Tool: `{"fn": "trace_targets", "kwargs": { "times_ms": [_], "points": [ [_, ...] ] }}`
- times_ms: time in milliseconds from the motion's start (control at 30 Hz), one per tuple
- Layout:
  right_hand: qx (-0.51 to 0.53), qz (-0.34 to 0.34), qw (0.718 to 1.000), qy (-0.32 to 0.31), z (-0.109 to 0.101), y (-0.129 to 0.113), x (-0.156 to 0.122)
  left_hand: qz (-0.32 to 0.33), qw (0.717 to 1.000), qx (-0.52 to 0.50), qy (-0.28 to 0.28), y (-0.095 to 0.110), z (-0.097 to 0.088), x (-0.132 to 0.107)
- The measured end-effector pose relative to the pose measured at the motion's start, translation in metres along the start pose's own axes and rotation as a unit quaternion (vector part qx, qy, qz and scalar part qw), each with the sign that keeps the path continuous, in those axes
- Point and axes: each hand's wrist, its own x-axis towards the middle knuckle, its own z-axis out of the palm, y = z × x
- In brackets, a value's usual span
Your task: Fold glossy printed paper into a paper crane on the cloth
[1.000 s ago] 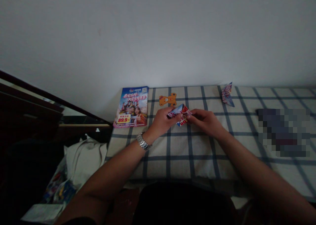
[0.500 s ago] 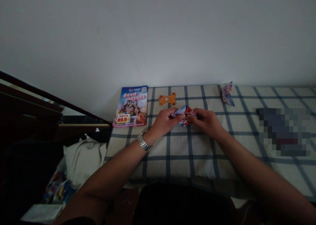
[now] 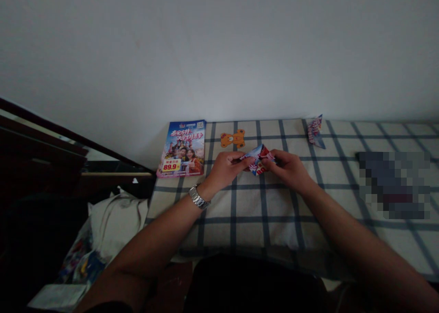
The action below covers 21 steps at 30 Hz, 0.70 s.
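Between my hands is a small piece of folded printed paper [image 3: 257,166], blue, white and red, with creased, pointed edges. My left hand [image 3: 230,167] pinches its left side, thumb on top. The right side is pinched by my right hand [image 3: 286,167], its thumb pressing near the middle. Both hands hover close over the checked cloth [image 3: 219,212]. Beyond them to the right stands another folded paper piece [image 3: 315,132] with similar print. A stack of printed flyers [image 3: 181,149] lies to the left, near the wall.
An orange bear-shaped picture [image 3: 232,138] lies on the cloth behind my hands. At the right is a dark, pixelated object [image 3: 394,185]. White bags [image 3: 118,221] sit below the cloth's left edge, by a dark wooden frame [image 3: 41,148]. A pale wall [image 3: 219,52] rises behind.
My hands have drawn slightly apart and turned the folded paper a little, so more of its printed face shows. The flyers and the other folded piece stay put.
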Motion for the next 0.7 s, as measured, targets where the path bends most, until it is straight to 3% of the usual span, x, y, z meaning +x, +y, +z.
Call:
{"fn": "trace_targets", "kwargs": {
  "times_ms": [333, 567, 700],
  "points": [
    [-0.041, 0.012, 0.999, 0.000, 0.0026, 0.0017, -0.0021, 0.024, 0.997, 0.079, 0.012, 0.0077, 0.0026, -0.0010],
    [-0.044, 0.008, 0.999, 0.026, -0.0004, -0.0017, -0.0008, 0.021, 0.999, 0.018, -0.026, 0.0073, 0.0012, -0.0010],
    [-0.044, 0.006, 0.998, 0.042, -0.0027, -0.0016, -0.0001, 0.021, 1.000, 0.010, -0.010, 0.0064, 0.0000, -0.0019]
  ]
}}
